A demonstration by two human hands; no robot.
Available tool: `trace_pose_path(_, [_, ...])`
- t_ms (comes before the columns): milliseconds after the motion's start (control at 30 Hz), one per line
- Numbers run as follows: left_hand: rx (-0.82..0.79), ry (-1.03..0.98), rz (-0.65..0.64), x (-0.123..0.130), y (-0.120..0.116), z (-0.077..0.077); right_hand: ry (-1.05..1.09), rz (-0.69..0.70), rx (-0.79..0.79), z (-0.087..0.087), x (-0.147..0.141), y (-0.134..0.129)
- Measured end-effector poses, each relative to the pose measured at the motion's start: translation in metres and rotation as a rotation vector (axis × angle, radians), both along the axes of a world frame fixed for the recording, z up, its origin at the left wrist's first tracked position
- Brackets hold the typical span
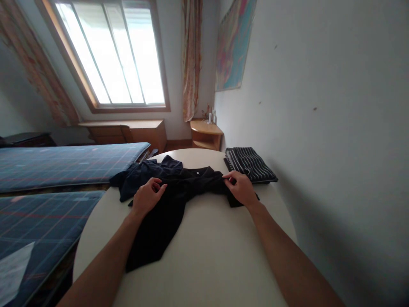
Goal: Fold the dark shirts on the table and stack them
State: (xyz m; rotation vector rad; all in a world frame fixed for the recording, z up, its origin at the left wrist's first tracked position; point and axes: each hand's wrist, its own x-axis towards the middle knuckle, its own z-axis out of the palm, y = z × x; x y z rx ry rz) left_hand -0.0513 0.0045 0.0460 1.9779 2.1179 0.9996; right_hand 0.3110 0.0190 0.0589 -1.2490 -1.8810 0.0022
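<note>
A black garment lies spread and partly bunched on the round pale table, its collar with a small label facing the far side. One part of it hangs toward me at the left. My left hand pinches its upper left part, fingers curled and thumb close to them. At the right, my right hand grips the cloth near the other shoulder between thumb and fingertips. Behind my left hand lies a crumpled dark navy garment, touching the black one. A folded black-and-white striped cloth rests behind my right hand.
The wall runs close along the table's right side. Two beds with blue plaid mattresses stand at the left. Beyond the table are a wooden desk, a corner shelf with small items, and a window with curtains.
</note>
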Motion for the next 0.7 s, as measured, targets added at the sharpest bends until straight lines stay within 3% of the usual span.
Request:
trace_pose_path(100, [0.001, 0.023, -0.018, 0.004, -0.002, 0.003, 0.081, -0.109, 0.028, 0.001, 0.007, 0.001])
trace_pose_path(200, [0.090, -0.083, -0.016, 0.001, -0.001, 0.007, 0.131, -0.188, 0.042, 0.002, 0.013, 0.002])
trace_pose_path(433, [0.415, -0.361, 0.235, -0.026, 0.007, 0.014, 0.465, -0.445, 0.053, 0.007, 0.030, 0.005])
trace_pose_path(533, [0.387, -0.379, 0.206, -0.031, 0.011, 0.008, 0.551, -0.392, -0.014, 0.003, 0.033, 0.008])
trace_pose_path(700, [0.142, -0.293, 0.079, -0.026, 0.014, -0.005, 0.441, -0.156, -0.071, -0.010, 0.021, 0.011])
